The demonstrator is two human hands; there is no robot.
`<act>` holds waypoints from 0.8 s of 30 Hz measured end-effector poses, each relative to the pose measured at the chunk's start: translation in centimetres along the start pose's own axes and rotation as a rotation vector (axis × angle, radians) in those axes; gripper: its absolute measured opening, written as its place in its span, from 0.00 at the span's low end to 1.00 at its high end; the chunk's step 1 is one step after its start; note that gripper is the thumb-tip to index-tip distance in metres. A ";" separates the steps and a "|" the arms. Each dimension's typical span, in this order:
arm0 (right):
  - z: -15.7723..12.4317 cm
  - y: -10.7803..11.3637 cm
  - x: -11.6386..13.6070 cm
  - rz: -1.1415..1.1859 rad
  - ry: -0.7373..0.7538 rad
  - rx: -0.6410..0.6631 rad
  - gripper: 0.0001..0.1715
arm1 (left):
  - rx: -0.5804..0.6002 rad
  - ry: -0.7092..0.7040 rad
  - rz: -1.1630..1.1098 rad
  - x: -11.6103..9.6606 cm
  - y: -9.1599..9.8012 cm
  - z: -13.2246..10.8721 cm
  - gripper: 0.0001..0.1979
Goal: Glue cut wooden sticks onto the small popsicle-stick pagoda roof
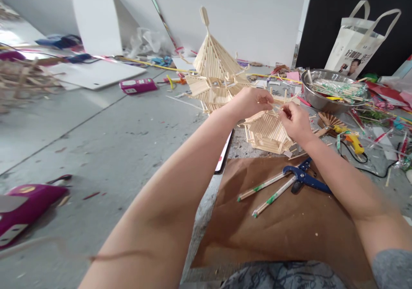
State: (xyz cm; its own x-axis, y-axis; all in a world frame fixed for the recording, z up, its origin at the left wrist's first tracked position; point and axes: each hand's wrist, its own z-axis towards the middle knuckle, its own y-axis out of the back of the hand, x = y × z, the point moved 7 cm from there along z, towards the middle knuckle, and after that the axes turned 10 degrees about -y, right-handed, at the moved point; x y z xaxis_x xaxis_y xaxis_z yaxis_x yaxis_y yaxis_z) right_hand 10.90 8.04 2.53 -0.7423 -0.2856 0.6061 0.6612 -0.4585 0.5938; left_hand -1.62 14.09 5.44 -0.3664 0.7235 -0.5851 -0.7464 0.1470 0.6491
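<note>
My left hand (252, 101) and my right hand (294, 121) meet above a small hexagonal roof piece (267, 132) built of thin wooden sticks, resting on the floor. Both hands are pinched closed on a thin stick (276, 105) at the top of that piece. Just behind stands a taller pagoda-like stick model (214, 68) with a pointed roof. Nearer me, on a brown cardboard sheet (289, 224), lie two wrapped chopsticks (267, 190) and blue cutters (304, 178).
A metal bowl (313, 97) of wrapped sticks sits at the right, with a yellow glue gun (352, 141) and its black cord beside it. A white tote bag (360, 40) leans on the dark wall. Magenta boxes (19, 207) and a phone (224, 154) lie on the grey floor.
</note>
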 end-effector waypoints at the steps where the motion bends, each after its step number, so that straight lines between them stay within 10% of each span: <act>1: 0.0 0.0 0.0 0.003 -0.001 0.002 0.06 | 0.005 -0.008 0.005 -0.1 0.0 0.0 0.06; 24: 0.1 -0.2 0.0 -0.028 -0.024 0.000 0.05 | 0.078 -0.537 0.584 -2.2 -1.1 -0.2 0.10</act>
State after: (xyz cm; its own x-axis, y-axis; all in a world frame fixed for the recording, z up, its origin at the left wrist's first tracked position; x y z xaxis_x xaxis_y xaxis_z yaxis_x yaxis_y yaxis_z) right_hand 10.82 8.24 2.49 -0.7578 -0.2524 0.6017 0.6401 -0.4663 0.6106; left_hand -0.09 12.19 5.89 -0.3535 0.9213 0.1619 -0.4677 -0.3240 0.8224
